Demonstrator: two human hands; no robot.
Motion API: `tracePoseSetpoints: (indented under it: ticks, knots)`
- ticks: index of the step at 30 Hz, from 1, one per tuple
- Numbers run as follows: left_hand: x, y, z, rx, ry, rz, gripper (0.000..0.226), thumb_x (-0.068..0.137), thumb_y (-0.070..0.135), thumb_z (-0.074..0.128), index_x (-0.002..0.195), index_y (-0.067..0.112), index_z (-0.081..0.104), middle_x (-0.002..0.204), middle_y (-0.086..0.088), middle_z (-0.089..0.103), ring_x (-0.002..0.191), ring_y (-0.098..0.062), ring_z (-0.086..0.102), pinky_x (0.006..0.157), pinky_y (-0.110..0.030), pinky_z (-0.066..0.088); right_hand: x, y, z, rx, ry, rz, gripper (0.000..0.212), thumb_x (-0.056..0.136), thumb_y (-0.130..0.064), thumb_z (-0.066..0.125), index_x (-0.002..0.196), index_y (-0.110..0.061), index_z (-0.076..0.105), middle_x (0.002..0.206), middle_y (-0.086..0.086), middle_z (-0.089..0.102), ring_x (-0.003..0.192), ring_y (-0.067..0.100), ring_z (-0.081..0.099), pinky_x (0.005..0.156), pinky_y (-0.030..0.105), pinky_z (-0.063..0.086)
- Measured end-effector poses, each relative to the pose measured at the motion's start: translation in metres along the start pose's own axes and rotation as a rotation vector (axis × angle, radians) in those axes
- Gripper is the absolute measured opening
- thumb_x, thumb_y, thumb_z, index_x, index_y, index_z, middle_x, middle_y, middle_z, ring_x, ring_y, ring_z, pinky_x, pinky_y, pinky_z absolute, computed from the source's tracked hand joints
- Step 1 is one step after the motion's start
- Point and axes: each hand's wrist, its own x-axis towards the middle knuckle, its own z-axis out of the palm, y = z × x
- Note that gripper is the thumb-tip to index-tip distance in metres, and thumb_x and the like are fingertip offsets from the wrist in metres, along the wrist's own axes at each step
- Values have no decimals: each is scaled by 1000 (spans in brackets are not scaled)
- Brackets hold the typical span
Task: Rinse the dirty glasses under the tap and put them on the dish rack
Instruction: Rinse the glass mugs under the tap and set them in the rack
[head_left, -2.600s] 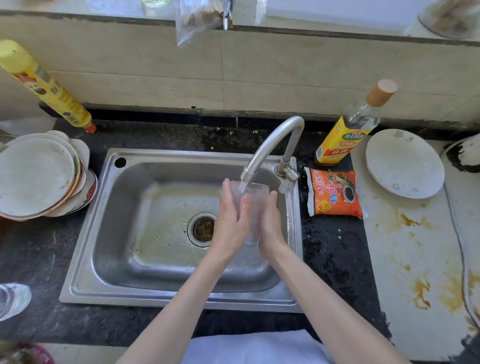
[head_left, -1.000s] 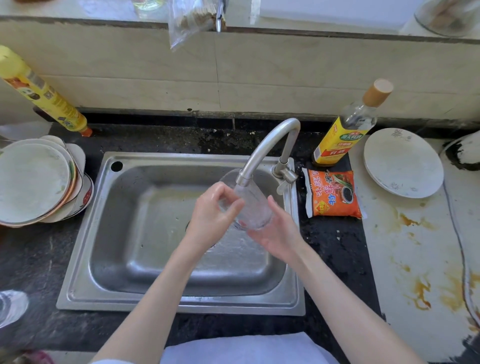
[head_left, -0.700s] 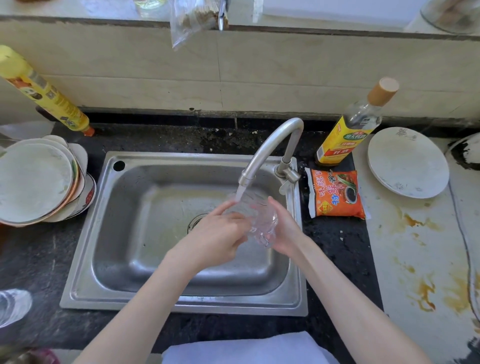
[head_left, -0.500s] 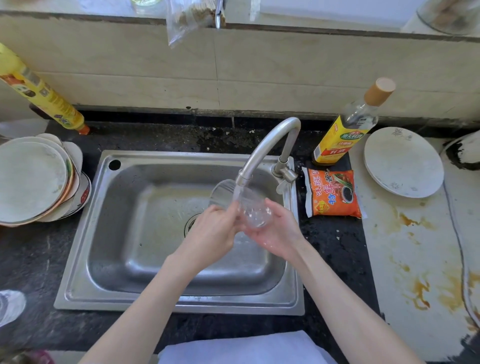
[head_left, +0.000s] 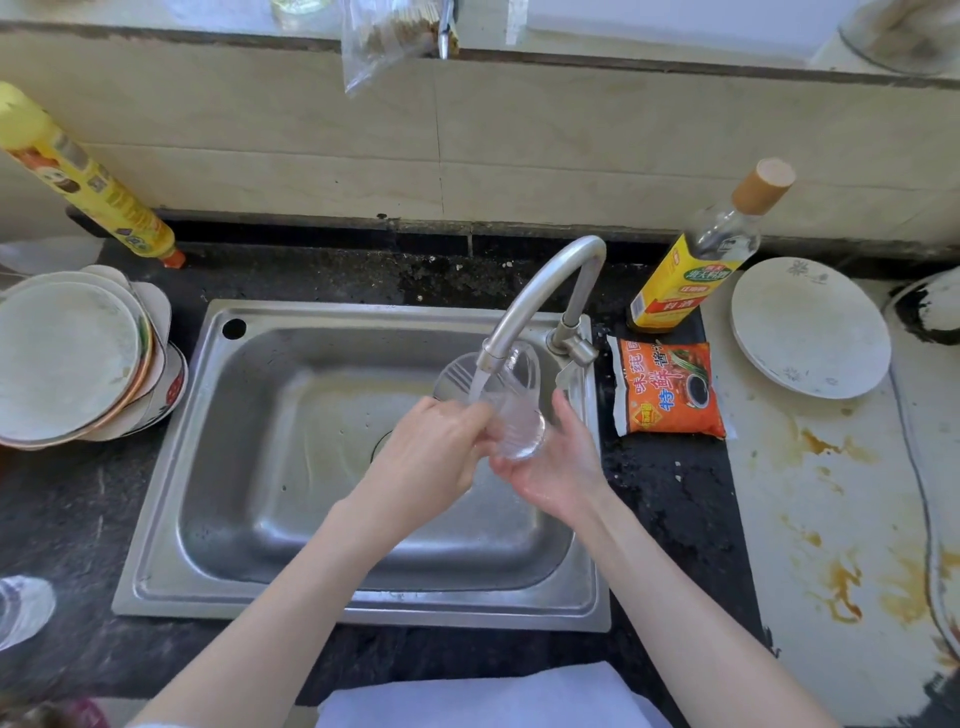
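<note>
We hold one clear ribbed drinking glass (head_left: 511, 410) tilted under the one curved steel tap (head_left: 540, 296), over the one steel sink basin (head_left: 311, 467), water running into it. Our left hand (head_left: 436, 457) curls its fingers round the glass at its 9 o'clock side; our right hand (head_left: 556, 467) cups its base from 4 o'clock, thumb raised. One orange sauce packet (head_left: 667, 387) lies at 3 o'clock, two yellow-labelled bottles stand at 10 and 2, and one white plate (head_left: 810, 327) sits far right.
</note>
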Motion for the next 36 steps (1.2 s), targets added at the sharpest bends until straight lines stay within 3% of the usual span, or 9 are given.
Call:
tracePoseSetpoints:
  ticks: [4,7,10,15,19,21,24,30,36]
  knots:
    - [5,3,2,35,-31,6,10,78,24,60,80,18,67,72,5,70,66,-20,65,74,-23,32,-2,-2,-5,-122,15,-38,46,90,-46,49,114,-9,61,93,9,68,66,17,63,47,21,47]
    - [17,11,-2,345,-265,186,25,82,29,49,92,13,67,83,-4,72,84,-25,65,96,-28,24,1,0,-5,-322,91,43,60,90,-60,42,112,-9,65,78,4,64,48,13,59,33,20,43]
    - [25,9,-5,321,-530,87,26,88,22,46,106,10,61,106,-10,67,113,-27,52,106,-29,28,-4,-1,-2,-377,164,87,50,91,-56,44,98,-10,62,74,6,65,53,17,61,41,22,50]
    - [19,-9,-2,-433,-660,-335,29,84,11,55,112,11,64,107,1,66,102,-14,58,91,-30,45,-4,-5,-5,-268,-4,35,70,77,-32,66,138,-7,40,103,12,62,74,20,57,55,25,49]
    - [17,-11,-5,-982,-506,-480,43,88,-3,56,127,15,54,119,8,62,103,8,57,96,-10,41,-1,-4,-5,-450,-83,-23,55,84,-51,55,113,-6,65,104,11,68,78,16,55,59,18,44]
    - [16,-4,-4,-869,-695,-351,58,89,3,55,140,19,31,133,14,45,116,7,46,96,-4,36,3,-2,-5,-574,-5,-15,53,80,-62,52,90,-15,74,90,7,65,73,16,54,61,21,42]
    - [16,5,4,-316,-937,-184,65,72,40,55,126,9,37,127,-8,50,117,-26,49,97,-34,43,6,2,-5,-679,156,48,53,89,-60,42,71,-18,69,57,-1,57,47,11,52,42,18,36]
    - [17,16,10,120,-793,-183,40,87,25,49,124,12,47,128,-7,47,127,-19,34,93,-25,35,8,1,-2,-641,214,79,62,93,-50,38,52,-17,70,48,-2,57,35,11,50,33,15,35]
    - [17,-3,11,-133,-456,-270,17,84,26,63,100,22,66,101,4,69,101,-18,61,88,-32,47,-2,4,-7,-205,247,131,47,89,-48,53,108,-5,59,89,13,64,70,22,61,56,28,56]
